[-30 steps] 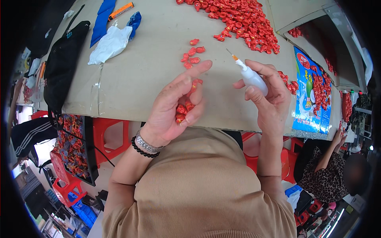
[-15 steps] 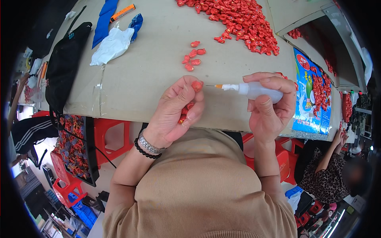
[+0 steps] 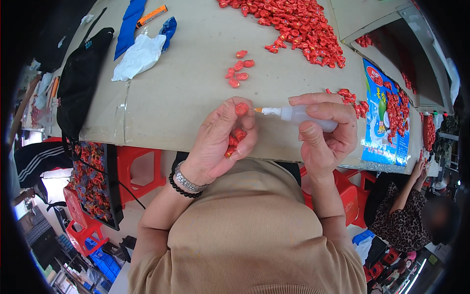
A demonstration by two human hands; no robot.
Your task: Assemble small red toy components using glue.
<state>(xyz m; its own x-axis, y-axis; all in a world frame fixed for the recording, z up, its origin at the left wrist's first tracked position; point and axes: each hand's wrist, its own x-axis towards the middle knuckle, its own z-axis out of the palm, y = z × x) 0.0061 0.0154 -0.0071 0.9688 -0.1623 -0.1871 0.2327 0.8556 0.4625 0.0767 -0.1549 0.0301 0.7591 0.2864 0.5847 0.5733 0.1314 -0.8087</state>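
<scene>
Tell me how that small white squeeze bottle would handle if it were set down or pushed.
The squeeze bottle looks like soft, translucent plastic, so it probably gives under the right hand. Its rounded body would likely roll if laid flat. It seems light, with a narrow orange-tipped nozzle that could snag.

Your left hand (image 3: 220, 142) is left of your right hand (image 3: 325, 134), both above the table's (image 3: 186, 98) near edge. The squeeze bottle (image 3: 293, 114) lies between them, nozzle tip touching the small piece (image 3: 241, 109) at your left fingertips. A small cluster (image 3: 238, 68) lies behind your hands, the big pile (image 3: 289, 24) farther back right, and the crumpled bag (image 3: 139, 56) back left.
</scene>
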